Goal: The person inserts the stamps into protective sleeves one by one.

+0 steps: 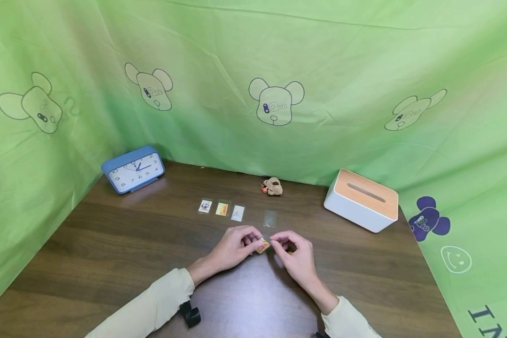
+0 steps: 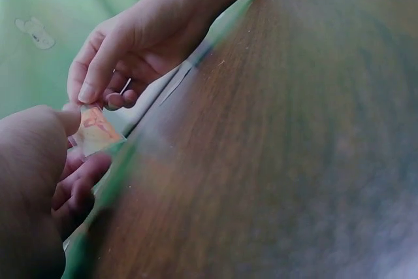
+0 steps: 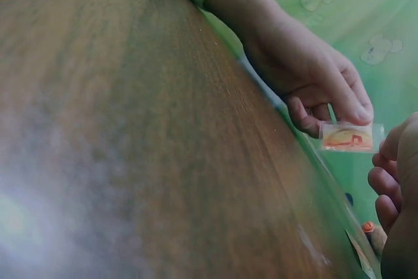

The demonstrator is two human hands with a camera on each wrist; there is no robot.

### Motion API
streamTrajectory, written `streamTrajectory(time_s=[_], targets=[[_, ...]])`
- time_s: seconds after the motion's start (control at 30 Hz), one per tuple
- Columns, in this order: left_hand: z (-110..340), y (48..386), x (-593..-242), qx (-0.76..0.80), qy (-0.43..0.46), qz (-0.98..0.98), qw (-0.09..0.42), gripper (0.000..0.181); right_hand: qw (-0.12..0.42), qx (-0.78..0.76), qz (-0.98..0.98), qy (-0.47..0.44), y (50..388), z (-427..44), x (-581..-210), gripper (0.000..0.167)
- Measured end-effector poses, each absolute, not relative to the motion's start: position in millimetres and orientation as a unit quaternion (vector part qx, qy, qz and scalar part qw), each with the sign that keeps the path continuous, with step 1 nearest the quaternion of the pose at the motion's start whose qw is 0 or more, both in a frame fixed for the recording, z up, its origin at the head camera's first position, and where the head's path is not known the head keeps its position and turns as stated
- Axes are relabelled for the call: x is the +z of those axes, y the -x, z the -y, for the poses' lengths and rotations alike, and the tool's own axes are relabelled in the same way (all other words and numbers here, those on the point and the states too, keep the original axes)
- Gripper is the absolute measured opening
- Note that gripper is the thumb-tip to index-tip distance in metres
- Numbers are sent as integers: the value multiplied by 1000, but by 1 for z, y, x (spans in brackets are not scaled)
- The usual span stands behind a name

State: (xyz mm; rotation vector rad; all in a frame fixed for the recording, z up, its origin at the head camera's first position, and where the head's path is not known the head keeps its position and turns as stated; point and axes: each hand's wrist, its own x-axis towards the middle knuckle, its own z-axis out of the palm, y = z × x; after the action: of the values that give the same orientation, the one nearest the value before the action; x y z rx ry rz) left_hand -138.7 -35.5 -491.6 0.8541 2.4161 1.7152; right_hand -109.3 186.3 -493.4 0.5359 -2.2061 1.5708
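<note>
A small orange-and-yellow card in a clear plastic sleeve point(image 1: 262, 246) is between the two hands, above the table. My left hand point(image 1: 236, 246) pinches it between thumb and fingers. The right hand point(image 1: 297, 260) pinches the sleeve's clear edge with thumb and forefinger, its other fingers curled in. A thin pale edge point(image 2: 126, 85) shows among those curled fingers in the left wrist view; what it belongs to is unclear. Beyond the hands lie a white sleeved card point(image 1: 237, 213), a yellow one point(image 1: 222, 209), a dark-pictured one point(image 1: 204, 206), and a clear sleeve point(image 1: 270, 218).
On the wooden table point(image 1: 152, 253), a blue clock point(image 1: 133, 170) stands at the back left. A beige figurine with a red charm point(image 1: 273, 186) sits at the back middle. A white tissue box with a wooden lid point(image 1: 361, 199) is at the right. Green curtain point(image 1: 219, 94) surrounds the table.
</note>
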Motion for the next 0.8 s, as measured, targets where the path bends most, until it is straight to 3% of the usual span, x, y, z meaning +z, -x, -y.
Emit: streamTrajectory(time_s=[0.17,0.57,0.8], targets=[[36,139,-489,520,-278,-807,-13,5,193,553,787,-194,110,-186,-493,21],[40,146,-488,474,-290,-831,-19,8,203,528,806,-175,106,-187,-479,21],[41,153,-489,433,-295,-849,-63,13,214,513,813,-173,108,-202,-485,24]])
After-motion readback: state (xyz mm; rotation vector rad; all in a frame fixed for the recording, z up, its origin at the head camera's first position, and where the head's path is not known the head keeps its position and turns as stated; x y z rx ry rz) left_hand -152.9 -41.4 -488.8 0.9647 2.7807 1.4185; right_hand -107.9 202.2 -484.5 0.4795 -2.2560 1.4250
